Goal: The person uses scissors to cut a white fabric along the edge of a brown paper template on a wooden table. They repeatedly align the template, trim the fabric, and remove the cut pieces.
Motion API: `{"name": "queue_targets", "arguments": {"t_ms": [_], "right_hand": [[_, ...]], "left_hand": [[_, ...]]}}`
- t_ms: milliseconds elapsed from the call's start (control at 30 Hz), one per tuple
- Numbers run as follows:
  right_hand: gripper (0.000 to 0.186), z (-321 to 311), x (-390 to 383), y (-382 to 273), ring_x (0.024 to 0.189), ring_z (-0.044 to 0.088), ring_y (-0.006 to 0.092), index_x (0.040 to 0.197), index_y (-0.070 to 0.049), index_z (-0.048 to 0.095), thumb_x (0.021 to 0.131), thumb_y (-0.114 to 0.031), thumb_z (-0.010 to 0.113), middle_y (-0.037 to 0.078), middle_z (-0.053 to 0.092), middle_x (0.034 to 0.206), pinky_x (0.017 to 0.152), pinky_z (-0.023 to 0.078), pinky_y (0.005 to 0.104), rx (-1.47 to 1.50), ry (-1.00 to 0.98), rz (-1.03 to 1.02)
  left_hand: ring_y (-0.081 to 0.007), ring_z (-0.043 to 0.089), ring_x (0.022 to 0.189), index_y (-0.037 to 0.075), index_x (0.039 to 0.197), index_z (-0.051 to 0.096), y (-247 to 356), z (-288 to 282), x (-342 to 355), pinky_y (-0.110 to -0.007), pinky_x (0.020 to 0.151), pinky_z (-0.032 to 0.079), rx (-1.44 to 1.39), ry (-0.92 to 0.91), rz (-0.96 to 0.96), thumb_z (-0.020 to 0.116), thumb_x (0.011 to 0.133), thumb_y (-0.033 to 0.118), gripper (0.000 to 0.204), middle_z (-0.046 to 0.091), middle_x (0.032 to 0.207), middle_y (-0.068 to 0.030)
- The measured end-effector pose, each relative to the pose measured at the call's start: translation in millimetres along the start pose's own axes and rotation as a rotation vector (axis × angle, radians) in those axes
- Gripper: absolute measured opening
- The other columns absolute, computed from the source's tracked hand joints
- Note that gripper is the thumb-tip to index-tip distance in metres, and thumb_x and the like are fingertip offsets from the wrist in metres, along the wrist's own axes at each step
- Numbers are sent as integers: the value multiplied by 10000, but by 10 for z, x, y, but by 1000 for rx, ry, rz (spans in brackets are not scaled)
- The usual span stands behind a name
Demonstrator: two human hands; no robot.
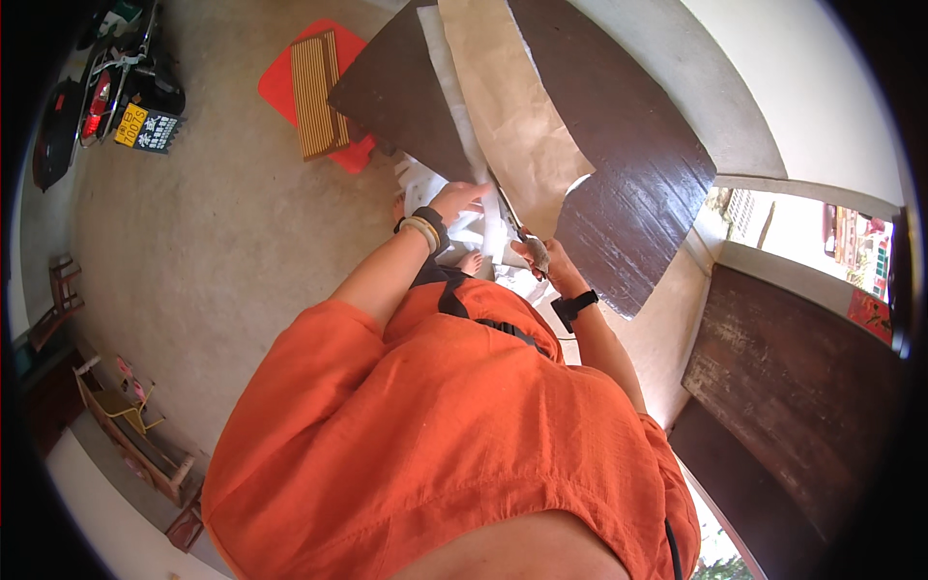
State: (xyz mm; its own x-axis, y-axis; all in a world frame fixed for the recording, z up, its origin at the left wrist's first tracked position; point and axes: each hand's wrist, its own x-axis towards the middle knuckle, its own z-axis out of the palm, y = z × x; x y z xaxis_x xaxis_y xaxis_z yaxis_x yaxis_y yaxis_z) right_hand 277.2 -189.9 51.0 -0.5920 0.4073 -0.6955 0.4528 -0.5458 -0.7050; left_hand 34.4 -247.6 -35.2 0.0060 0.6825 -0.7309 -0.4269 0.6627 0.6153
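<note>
A long sheet of brown paper (512, 97) lies on a dark brown table (633, 159), its near end torn-edged and hanging toward me. Along the sheet's left edge runs a narrow white strip (447, 82), which drops over the table's near edge. My left hand (457, 201) is closed at that strip's near part, fingertips pinching its edge. My right hand (559, 266) grips a pair of scissors (536, 253) by the handles. The blades point away from me, between the strip and the brown paper; how far they are parted is too small to tell.
White strips (467, 230) are heaped below the table's near edge, by my bare foot (471, 262). A red stool (280, 82) with a slatted wooden board (319, 97) stands left of the table. A motorcycle (121, 87) is at far left, and a dark wooden bench (783, 387) at right.
</note>
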Motion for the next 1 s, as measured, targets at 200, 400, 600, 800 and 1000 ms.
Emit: {"name": "queue_targets", "arguments": {"t_ms": [200,400,600,800,1000], "right_hand": [[548,4,-79,84,618,455,24,1242,-12,509,848,-333,716,-62,504,757,544,363,188,101,-98,23],[591,95,-138,192,729,481,65,1285,-1,472,852,-327,709,-9,545,880,648,397,216,117,-52,-24],[698,122,97,11,886,494,136,1286,-27,477,803,-469,719,56,541,963,763,399,266,-151,31,-23],[675,133,209,-20,703,496,79,1269,-31,502,778,-409,767,28,581,848,574,371,229,-94,43,-28],[564,137,263,-43,595,528,53,1277,-20,480,827,-236,742,21,636,836,447,344,193,-177,61,-14]], "left_hand": [[-192,650,829,-15,983,635,4,-59,229,-297,740,533,-122,69,249,702,838,259,317,656,917,-77],[-174,656,801,46,938,650,30,-69,184,-322,681,452,63,53,99,703,821,263,253,643,849,-31],[-177,661,746,28,893,644,100,-14,109,-332,635,421,223,24,30,711,809,274,269,631,808,-36],[-246,653,754,-88,888,632,48,-84,249,-340,668,568,161,-20,79,678,837,158,256,628,827,-115],[-229,653,807,-32,967,634,49,-128,221,-397,763,522,146,-84,48,686,836,235,302,646,902,-95]]}}
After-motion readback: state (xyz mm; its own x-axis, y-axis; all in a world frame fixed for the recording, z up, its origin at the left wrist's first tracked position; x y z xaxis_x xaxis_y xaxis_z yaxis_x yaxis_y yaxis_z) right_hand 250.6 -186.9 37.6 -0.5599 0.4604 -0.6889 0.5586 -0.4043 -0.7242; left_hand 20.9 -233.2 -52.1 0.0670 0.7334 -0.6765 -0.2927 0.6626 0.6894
